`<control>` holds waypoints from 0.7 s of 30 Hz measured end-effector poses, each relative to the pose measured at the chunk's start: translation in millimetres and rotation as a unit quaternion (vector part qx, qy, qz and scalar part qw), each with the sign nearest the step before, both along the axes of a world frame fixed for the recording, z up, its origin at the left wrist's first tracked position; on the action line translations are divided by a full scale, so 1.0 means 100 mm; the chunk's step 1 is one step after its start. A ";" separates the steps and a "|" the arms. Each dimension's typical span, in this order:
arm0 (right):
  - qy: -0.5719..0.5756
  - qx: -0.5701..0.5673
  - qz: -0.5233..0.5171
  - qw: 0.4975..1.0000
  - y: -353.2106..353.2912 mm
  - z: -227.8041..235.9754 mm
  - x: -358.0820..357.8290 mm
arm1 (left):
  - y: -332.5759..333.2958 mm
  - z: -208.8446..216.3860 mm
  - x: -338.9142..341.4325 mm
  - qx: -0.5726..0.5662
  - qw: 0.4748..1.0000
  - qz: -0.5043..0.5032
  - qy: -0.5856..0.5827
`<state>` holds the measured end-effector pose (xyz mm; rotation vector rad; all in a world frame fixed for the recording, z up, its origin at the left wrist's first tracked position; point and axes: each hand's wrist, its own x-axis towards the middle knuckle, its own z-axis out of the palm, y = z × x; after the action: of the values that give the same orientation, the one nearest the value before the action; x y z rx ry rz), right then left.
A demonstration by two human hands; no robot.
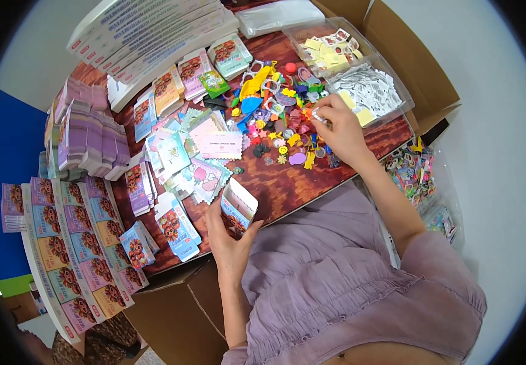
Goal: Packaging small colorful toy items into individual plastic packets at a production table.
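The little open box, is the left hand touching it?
Touching. The head view shows the left hand wrapped around the lower part of the small open box, its fingers lying against the box's side with no gap, lifting it above the wooden table.

Bare worktop (287, 185) lies open between the toy heap (281, 115) and the near edge. Card piles (196, 152) crowd the left; a clear tray (360, 85) blocks the far right.
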<state>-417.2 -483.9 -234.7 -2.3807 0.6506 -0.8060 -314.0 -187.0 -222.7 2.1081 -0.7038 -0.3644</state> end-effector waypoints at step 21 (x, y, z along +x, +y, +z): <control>-0.106 0.456 0.015 0.884 -0.27 0.33 0.08 | -0.20 0.08 0.00 0.048 0.994 -0.066 -0.074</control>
<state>-408.8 -511.1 -201.8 -1.4185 0.6927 -0.5497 -314.4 -206.9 -214.8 2.2027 -0.9320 -0.3219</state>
